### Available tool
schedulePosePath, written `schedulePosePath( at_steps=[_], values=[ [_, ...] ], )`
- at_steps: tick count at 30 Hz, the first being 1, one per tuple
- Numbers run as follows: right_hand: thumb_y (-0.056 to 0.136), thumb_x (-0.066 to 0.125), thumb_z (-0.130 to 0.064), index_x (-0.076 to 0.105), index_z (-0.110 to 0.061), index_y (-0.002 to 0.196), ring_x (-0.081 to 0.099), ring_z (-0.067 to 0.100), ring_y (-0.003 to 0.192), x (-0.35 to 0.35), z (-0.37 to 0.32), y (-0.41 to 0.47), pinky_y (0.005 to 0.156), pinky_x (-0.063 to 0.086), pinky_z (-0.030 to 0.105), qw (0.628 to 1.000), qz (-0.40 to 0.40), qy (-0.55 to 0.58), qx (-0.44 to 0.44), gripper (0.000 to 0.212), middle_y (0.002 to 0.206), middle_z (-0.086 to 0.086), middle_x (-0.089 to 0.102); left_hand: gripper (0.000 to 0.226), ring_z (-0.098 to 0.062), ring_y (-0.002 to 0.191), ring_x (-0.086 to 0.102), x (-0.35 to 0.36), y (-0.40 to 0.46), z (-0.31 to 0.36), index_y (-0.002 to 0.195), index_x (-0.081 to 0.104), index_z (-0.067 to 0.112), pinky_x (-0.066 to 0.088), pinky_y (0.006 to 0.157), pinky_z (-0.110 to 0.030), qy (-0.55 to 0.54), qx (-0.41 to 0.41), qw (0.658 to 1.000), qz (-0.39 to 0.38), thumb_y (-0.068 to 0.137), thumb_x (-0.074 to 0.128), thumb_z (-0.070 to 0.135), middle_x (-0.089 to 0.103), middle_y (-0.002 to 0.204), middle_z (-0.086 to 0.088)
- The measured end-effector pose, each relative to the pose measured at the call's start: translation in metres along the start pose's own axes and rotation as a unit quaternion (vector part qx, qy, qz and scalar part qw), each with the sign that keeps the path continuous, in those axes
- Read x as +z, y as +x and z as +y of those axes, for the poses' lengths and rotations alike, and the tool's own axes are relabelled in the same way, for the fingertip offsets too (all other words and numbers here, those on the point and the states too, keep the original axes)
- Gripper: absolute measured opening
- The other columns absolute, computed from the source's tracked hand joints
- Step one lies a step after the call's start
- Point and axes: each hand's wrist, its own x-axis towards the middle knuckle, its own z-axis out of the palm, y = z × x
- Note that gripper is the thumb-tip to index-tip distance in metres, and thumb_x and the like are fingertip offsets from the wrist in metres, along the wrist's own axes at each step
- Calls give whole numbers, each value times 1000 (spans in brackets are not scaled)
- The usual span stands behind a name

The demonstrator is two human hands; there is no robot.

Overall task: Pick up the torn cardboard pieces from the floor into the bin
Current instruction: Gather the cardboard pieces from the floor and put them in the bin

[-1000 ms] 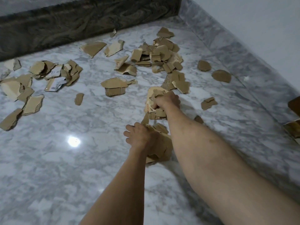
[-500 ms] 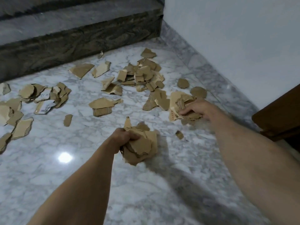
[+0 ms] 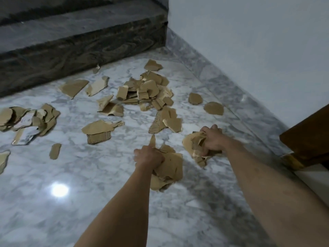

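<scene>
1. My left hand [image 3: 148, 156] is closed in a fist around a bundle of torn cardboard [image 3: 169, 169], held above the marble floor [image 3: 71, 193].
2. This bundle hangs below and to the right of my fist; one narrow strip [image 3: 152, 140] stands out of it and points away from me, its long axis almost upright in the view.
3. My right hand [image 3: 212, 140] grips a second bunch of cardboard [image 3: 195, 145], the fingers curled around it; the pieces stick out to the left and downward.
4. Many loose pieces [image 3: 149, 90] lie flat on the floor further from me, the thickest pile near the dark stone step [image 3: 80, 50].
5. One small long piece [image 3: 55, 151] lies alone at the left, its long axis running away from me.
6. More pieces [image 3: 30, 118] lie at the left edge.
</scene>
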Motion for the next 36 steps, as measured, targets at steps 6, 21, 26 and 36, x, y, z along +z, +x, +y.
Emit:
schedulePosePath(
  at_steps=[6,21,26,36],
  values=[
    [58,94,-24,42,-14,122,47,32,113,0,1,-5,86,50,40,1000,-1,10,21,83,128,10,42,34,-32,93,68,-15,13,0,101,68,2,61,78,-40,-146,53,984,-83,73,80,17,69,102,-16],
    [49,98,-14,44,-9,139,56,28,120,-77,32,45,92,49,31,939,110,306,109,104,133,8,58,47,-33,113,58,-30,80,107,117,61,1,54,86,-41,-105,97,990,-21,81,77,27,58,128,-15],
    [59,94,-13,17,-12,156,38,28,138,-88,31,74,101,42,32,952,88,267,118,124,157,6,33,79,-39,128,43,-7,86,107,137,37,5,43,105,-46,30,70,995,64,77,75,42,27,142,-17],
    [42,98,-29,44,-19,126,48,36,122,-86,18,87,96,52,47,974,62,159,152,100,141,14,45,81,-40,125,49,-7,85,104,136,41,10,44,105,-51,0,57,996,66,71,77,41,52,134,-17]
  ],
)
